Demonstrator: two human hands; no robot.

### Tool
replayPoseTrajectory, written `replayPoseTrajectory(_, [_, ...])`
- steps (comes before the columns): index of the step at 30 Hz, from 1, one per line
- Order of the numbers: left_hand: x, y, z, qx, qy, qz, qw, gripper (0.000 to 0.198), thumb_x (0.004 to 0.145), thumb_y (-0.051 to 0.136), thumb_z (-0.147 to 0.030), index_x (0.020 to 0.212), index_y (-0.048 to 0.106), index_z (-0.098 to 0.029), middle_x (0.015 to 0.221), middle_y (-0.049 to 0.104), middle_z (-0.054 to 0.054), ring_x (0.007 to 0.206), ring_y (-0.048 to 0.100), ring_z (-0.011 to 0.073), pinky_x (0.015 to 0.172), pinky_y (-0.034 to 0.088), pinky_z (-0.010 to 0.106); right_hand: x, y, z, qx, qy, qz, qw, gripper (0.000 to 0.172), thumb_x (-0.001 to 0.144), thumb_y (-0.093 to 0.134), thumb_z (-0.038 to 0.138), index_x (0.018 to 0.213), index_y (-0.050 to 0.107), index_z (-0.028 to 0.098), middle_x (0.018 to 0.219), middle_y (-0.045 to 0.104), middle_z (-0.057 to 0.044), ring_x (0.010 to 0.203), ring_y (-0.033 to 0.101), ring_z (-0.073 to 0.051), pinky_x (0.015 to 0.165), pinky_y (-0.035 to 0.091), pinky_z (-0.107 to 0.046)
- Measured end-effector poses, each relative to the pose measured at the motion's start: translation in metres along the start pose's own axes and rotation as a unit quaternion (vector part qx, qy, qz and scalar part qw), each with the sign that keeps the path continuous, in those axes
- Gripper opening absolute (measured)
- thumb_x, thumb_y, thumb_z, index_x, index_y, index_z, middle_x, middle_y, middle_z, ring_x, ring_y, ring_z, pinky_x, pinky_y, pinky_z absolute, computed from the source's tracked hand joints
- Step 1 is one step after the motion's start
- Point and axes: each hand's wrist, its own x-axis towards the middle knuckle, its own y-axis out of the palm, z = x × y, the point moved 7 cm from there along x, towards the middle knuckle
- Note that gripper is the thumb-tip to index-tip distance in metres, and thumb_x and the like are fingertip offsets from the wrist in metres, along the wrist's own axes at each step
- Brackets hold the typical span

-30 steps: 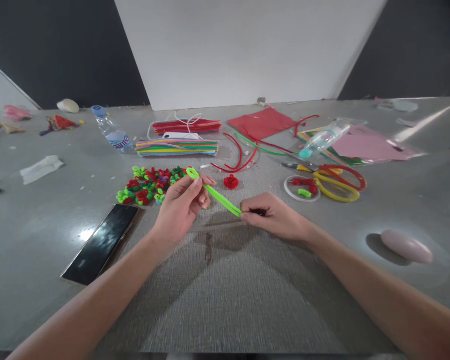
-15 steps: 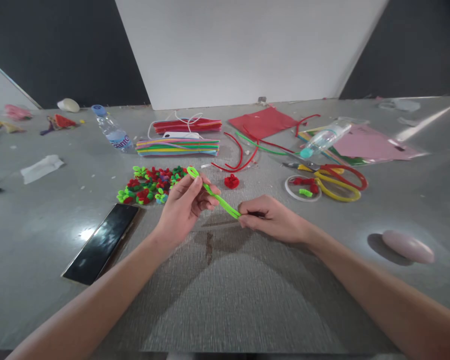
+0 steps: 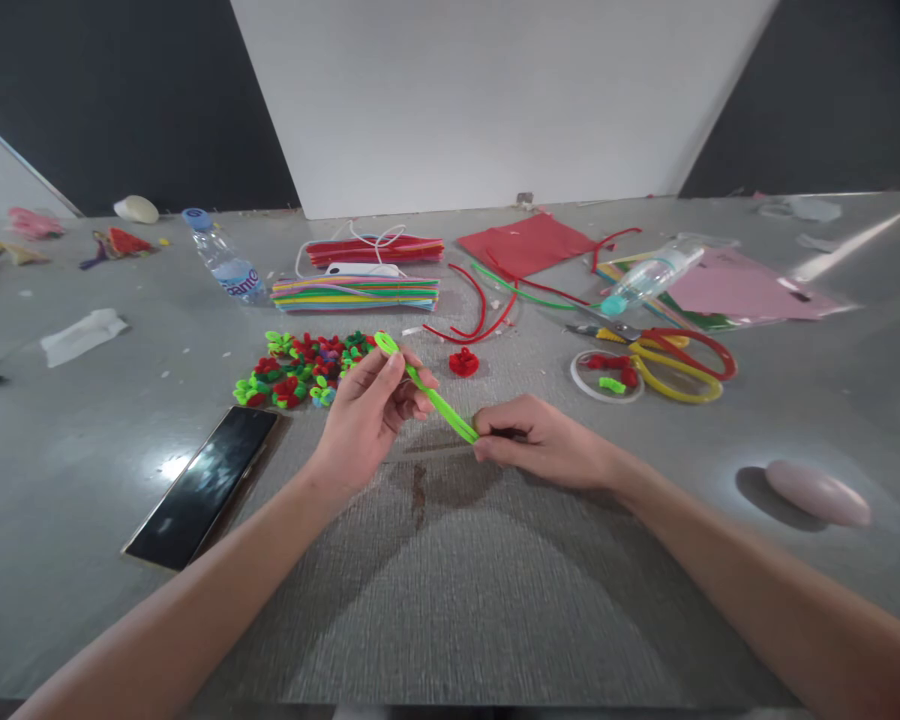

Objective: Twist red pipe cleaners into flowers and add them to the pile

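Observation:
A bright green pipe cleaner (image 3: 450, 413), bent double with a loop at its upper end, stretches between my two hands. My left hand (image 3: 367, 410) pinches it just below the loop, thumb on top. At the lower end, my right hand (image 3: 536, 438) grips it between thumb and curled fingers. Behind my left hand lies a pile of small red and green pipe-cleaner flowers (image 3: 292, 370). One red flower (image 3: 463, 362) sits apart, beyond the gap between my hands.
Left of my hands lies a phone (image 3: 206, 485). Pipe-cleaner bundles (image 3: 356, 294), a water bottle (image 3: 225, 262) and a red sheet (image 3: 525, 243) are farther back. Scissors (image 3: 679, 370), a white ring (image 3: 606, 377), a second bottle (image 3: 652, 276) and a pink mouse-like object (image 3: 817, 492) lie to the right.
My right hand has shifted very slightly left and down with its end of the green pipe cleaner. My left hand keeps nearly the same pinch.

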Motion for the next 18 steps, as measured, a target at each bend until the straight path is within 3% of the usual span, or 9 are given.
replayPoseTrajectory(4, [0.0, -0.001, -0.002, 0.011, 0.014, -0.002, 1.0, 0.023, 0.097, 0.077, -0.038, 0.094, 0.07, -0.017, 0.082, 0.073, 0.001, 0.059, 0.066, 0.0077, 0.057, 0.056, 0.018, 0.0, 0.002, 0.003, -0.032, 0.001, -0.004, 0.999, 0.03, 0.102, 0.06, 0.036, 0.078, 0.058, 0.019, 0.068, 0.044, 0.006, 0.065, 0.039, -0.01, 0.062, 0.033, -0.025])
replayPoseTrajectory(7, [0.0, -0.001, -0.003, 0.014, 0.019, -0.004, 1.0, 0.022, 0.097, 0.077, -0.038, 0.094, 0.071, -0.017, 0.083, 0.073, 0.002, 0.06, 0.065, 0.0075, 0.057, 0.056, 0.017, 0.001, -0.001, 0.006, -0.065, 0.016, -0.005, 0.998, 0.028, 0.103, 0.058, 0.038, 0.086, 0.067, 0.019, 0.071, 0.056, 0.003, 0.066, 0.046, -0.011, 0.063, 0.036, -0.025])
replayPoseTrajectory(10, [0.0, -0.003, -0.004, 0.017, 0.018, -0.01, 1.0, 0.021, 0.097, 0.077, -0.037, 0.094, 0.071, -0.017, 0.083, 0.073, 0.002, 0.061, 0.064, 0.0078, 0.058, 0.055, 0.018, -0.003, -0.032, 0.006, -0.163, 0.031, -0.083, 0.983, 0.028, 0.104, 0.054, 0.037, 0.094, 0.074, 0.019, 0.076, 0.068, -0.001, 0.068, 0.055, -0.014, 0.067, 0.039, -0.028])
replayPoseTrajectory(13, [0.001, -0.006, -0.005, 0.027, 0.016, -0.018, 0.999, 0.021, 0.096, 0.078, -0.037, 0.092, 0.072, -0.017, 0.082, 0.073, 0.002, 0.059, 0.061, 0.0075, 0.056, 0.053, 0.018, -0.028, -0.094, -0.005, -0.303, 0.123, -0.223, 0.918, 0.02, 0.098, 0.058, 0.028, 0.097, 0.076, 0.02, 0.083, 0.075, -0.006, 0.075, 0.062, -0.018, 0.072, 0.04, -0.032])
replayPoseTrajectory(16, [0.0, -0.006, -0.006, 0.055, 0.011, -0.024, 0.998, 0.023, 0.095, 0.078, -0.039, 0.09, 0.072, -0.017, 0.078, 0.071, 0.002, 0.058, 0.058, 0.0081, 0.052, 0.048, 0.018, -0.075, -0.161, -0.024, -0.417, 0.272, -0.359, 0.79, 0.023, 0.088, 0.064, 0.019, 0.104, 0.079, 0.022, 0.097, 0.079, -0.011, 0.083, 0.064, -0.024, 0.069, 0.036, -0.034])
replayPoseTrajectory(18, [0.0, -0.005, -0.007, 0.081, 0.006, -0.025, 0.996, 0.025, 0.095, 0.076, -0.041, 0.089, 0.074, -0.017, 0.075, 0.07, 0.003, 0.058, 0.056, 0.009, 0.051, 0.045, 0.019, -0.1, -0.189, -0.044, -0.448, 0.352, -0.362, 0.738, 0.029, 0.083, 0.065, 0.017, 0.107, 0.08, 0.022, 0.1, 0.078, -0.014, 0.077, 0.06, -0.023, 0.066, 0.034, -0.035])
